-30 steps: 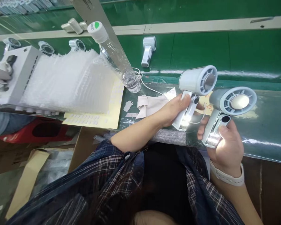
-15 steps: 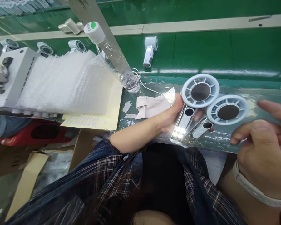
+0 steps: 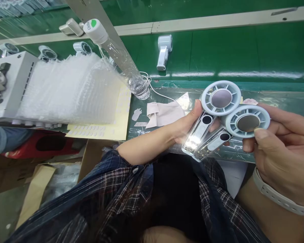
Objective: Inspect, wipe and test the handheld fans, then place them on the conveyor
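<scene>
Two handheld fans (image 3: 215, 116) are held by their handles in the closed left hand (image 3: 186, 123), above the table (image 3: 281, 101). The nearer fan head is pinched by the right hand (image 3: 281, 148); light pressure is advisable. Beside the fans lie a cloth (image 3: 163, 113) and a bottle (image 3: 121, 60).

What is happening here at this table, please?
A person holds two small handheld fans side by side by their handles in the left hand. The right hand pinches the round head of the right fan, next to the left fan. A plastic bottle and bubble wrap lie beyond.
</scene>
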The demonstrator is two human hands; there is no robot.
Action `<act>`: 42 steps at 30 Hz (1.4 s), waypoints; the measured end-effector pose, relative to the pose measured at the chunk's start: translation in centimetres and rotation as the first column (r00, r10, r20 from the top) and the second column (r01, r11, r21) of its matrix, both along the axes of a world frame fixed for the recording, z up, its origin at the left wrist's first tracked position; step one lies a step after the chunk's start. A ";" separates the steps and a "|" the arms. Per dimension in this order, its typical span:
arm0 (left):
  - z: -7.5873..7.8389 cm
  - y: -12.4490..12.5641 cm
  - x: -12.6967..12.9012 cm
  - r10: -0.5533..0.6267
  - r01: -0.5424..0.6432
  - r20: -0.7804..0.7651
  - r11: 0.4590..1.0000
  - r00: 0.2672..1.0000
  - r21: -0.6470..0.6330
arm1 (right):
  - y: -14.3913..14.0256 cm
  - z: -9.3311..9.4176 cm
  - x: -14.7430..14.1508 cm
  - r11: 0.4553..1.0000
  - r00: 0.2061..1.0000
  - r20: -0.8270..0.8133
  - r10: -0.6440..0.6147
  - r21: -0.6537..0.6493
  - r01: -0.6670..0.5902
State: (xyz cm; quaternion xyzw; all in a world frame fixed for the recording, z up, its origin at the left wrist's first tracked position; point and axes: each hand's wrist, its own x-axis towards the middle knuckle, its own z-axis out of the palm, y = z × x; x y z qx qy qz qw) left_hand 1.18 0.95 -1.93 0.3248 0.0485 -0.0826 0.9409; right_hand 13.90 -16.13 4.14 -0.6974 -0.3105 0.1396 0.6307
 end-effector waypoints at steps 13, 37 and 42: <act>-0.5 -0.1 0.2 0.009 -0.008 0.042 1.000 0.999 -0.017 | 0.3 -1.1 -0.3 0.998 0.999 0.014 -0.051 0.031 0.051; -0.2 0.1 -0.1 0.011 -0.008 -0.050 0.998 0.999 0.063 | 0.7 -0.1 0.3 0.999 0.982 -0.191 0.013 0.052 -0.003; 0.0 0.4 -0.2 -0.015 0.020 -0.061 0.996 0.998 0.092 | 0.5 0.1 1.1 0.997 0.953 -0.293 0.072 0.007 -0.073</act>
